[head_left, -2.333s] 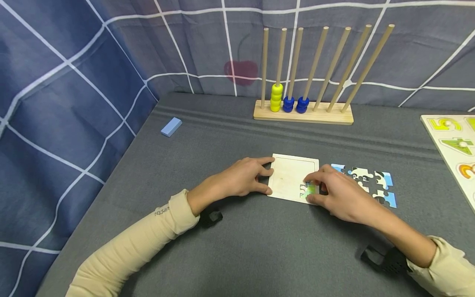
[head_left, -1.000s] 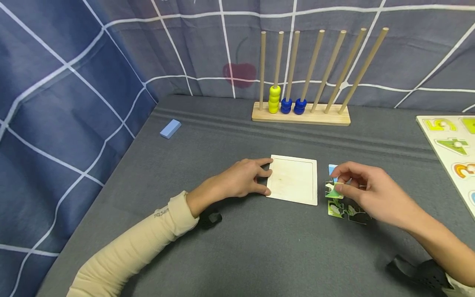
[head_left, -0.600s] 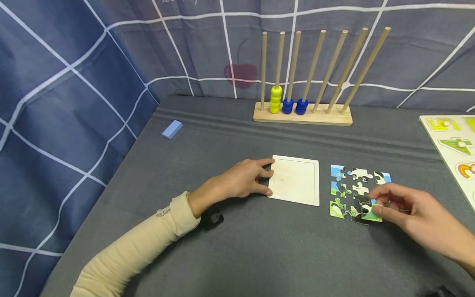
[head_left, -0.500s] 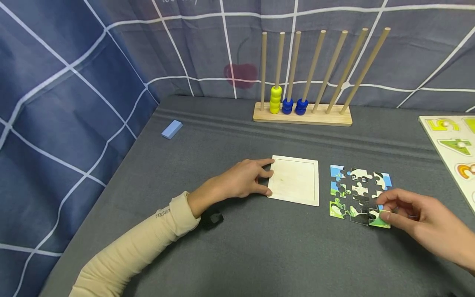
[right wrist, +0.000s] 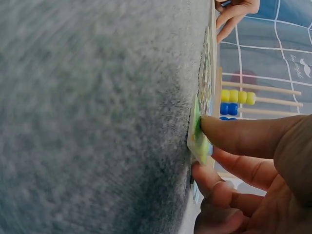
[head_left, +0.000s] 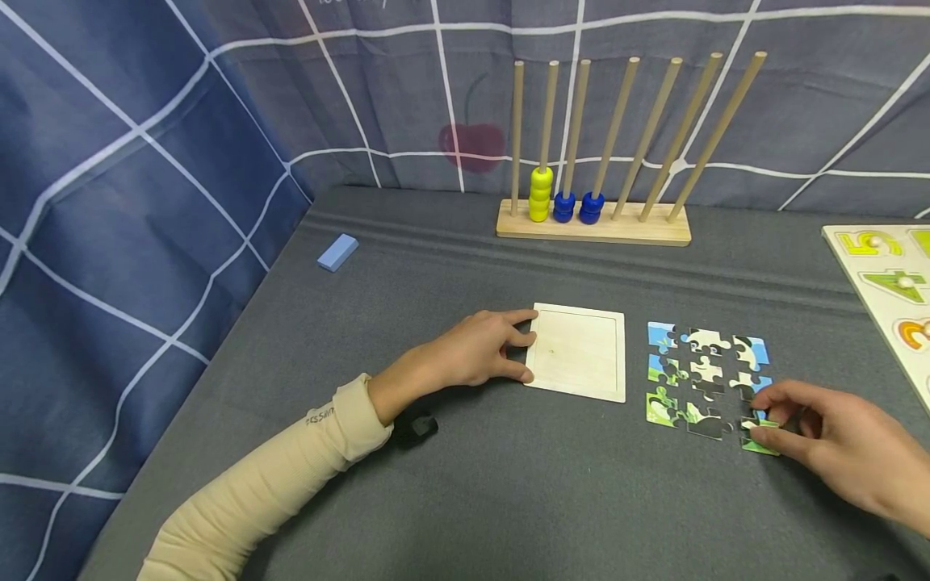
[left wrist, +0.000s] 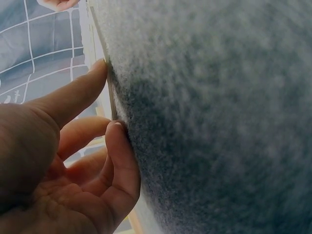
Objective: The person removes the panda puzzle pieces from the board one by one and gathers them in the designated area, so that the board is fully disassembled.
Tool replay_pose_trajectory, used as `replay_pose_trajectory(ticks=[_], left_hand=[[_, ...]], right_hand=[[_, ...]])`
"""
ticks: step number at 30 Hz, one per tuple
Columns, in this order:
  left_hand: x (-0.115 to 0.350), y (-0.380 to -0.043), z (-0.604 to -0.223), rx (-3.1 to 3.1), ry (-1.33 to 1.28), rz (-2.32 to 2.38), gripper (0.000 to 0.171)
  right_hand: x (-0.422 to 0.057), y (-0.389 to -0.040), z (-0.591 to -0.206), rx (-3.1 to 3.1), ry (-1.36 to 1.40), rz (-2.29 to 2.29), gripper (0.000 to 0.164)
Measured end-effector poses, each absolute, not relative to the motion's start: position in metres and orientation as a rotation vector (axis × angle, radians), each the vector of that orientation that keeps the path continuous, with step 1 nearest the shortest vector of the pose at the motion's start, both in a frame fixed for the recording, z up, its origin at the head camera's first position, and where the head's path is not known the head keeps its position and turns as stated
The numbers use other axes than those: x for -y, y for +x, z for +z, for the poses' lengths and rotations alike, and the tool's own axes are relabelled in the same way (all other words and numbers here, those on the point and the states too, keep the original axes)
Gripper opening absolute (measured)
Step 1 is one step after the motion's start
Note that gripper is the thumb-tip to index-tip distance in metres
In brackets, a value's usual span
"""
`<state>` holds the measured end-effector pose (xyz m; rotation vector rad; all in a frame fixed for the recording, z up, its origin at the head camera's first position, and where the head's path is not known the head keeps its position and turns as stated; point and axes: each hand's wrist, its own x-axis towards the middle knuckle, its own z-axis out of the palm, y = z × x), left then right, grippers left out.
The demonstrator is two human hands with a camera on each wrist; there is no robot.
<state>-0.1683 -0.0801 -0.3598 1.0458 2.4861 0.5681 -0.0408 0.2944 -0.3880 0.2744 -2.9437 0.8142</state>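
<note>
My right hand (head_left: 835,444) pinches a green-edged jigsaw piece (head_left: 763,448) at the lower right corner of a loosely laid panda jigsaw puzzle (head_left: 705,369). In the right wrist view, thumb and fingertips are at opposite sides of this green piece (right wrist: 194,141), low over the cloth. A square wooden puzzle tray (head_left: 577,355), bare inside, lies left of the puzzle. Against the tray's left edge rest the spread fingertips and thumb of my left hand (head_left: 475,349). Both hands' fingertips also show in the wrist views.
Behind stands a wooden bead abacus (head_left: 596,230) with yellow and blue beads. A blue block (head_left: 337,252) lies at the left. At the far right is a number puzzle board (head_left: 897,282). A checked curtain (head_left: 363,97) hangs behind the grey tabletop (head_left: 508,500).
My right hand has carried the green-edged piece from the tray to the puzzle's lower right corner, sliding it slightly right and down lately. My left hand has stayed at the tray edge.
</note>
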Motion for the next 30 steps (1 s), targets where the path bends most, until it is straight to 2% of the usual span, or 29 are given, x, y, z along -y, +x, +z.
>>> replay_pose_trajectory(ticks=[6, 30], left_hand=[[0.0796, -0.1681, -0.3591, -2.485, 1.046, 0.572, 0.059], [0.0795, -0.1670, -0.3589, -2.496, 1.034, 0.552, 0.059]], right_hand=[[-0.2950, -0.0412, -0.3874, 2.960, 0.255, 0.679, 0.028], [-0.2955, -0.0414, -0.3900, 2.907, 0.327, 0.722, 0.025]])
